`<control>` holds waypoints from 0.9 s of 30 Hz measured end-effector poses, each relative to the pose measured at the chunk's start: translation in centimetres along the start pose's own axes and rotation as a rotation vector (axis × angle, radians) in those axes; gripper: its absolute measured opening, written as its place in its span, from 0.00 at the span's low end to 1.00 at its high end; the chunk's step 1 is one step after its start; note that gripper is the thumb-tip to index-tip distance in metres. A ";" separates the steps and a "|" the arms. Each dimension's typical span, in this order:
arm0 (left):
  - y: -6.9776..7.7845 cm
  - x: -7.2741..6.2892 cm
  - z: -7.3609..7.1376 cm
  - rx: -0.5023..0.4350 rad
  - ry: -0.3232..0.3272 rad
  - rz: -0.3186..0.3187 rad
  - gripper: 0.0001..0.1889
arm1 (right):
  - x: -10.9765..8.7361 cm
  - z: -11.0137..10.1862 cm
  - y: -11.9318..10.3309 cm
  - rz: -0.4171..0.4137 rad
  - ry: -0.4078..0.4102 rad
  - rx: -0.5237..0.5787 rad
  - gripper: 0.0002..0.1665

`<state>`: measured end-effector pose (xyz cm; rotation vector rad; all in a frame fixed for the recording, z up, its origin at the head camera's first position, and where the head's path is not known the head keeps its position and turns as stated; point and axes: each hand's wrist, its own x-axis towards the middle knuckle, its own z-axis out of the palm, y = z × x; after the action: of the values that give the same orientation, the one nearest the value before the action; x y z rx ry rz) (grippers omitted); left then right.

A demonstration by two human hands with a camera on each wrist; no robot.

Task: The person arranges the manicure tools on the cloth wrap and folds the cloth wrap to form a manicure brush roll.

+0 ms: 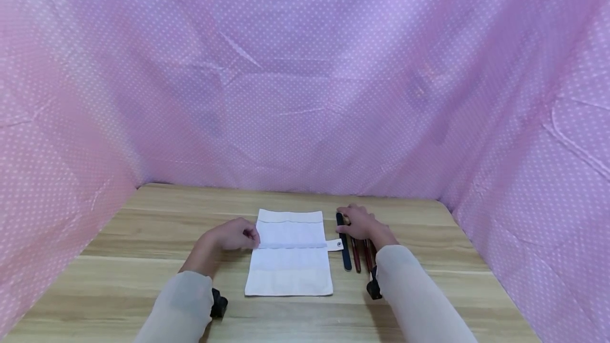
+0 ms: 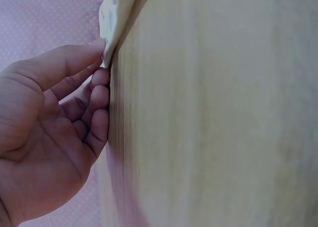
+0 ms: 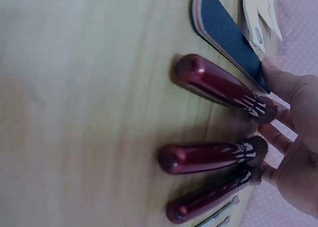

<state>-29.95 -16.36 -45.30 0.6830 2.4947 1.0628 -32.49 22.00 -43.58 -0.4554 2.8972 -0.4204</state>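
Observation:
A white cloth roll-up case (image 1: 290, 263) lies unfolded on the table, with stitched bands across it and a snap strap (image 1: 335, 245) at its right side. My left hand (image 1: 235, 234) pinches the case's left edge between thumb and forefinger. In the left wrist view the cloth edge (image 2: 117, 21) rises from those fingertips. My right hand (image 1: 357, 223) reaches over a black nail file (image 1: 346, 253), thumb touching its far part, fingers spread above the brush heads. Several dark red makeup brushes (image 3: 213, 83) lie beside the file, bristles pointing away.
Small thin metallic tools (image 3: 218, 212) lie past the brushes in the right wrist view. The wooden table (image 1: 143, 263) is enclosed by pink dotted curtains (image 1: 286, 94) at the back and sides.

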 end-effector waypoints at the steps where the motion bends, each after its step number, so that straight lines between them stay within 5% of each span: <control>1: 0.0 0.0 0.0 -0.008 -0.001 0.001 0.04 | 0.1 0.0 0.1 0.001 0.000 0.003 0.37; 15: 0.1 0.1 0.0 0.009 0.008 -0.029 0.02 | 0.8 -0.1 0.3 0.041 -0.044 0.027 0.35; 27: 0.2 0.0 0.0 -0.081 -0.005 -0.080 0.02 | 1.2 0.2 0.6 0.073 0.010 0.121 0.28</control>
<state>-29.87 -16.23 -45.19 0.5567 2.4379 1.1242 -33.76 22.11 -44.13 -0.3288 2.8669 -0.5846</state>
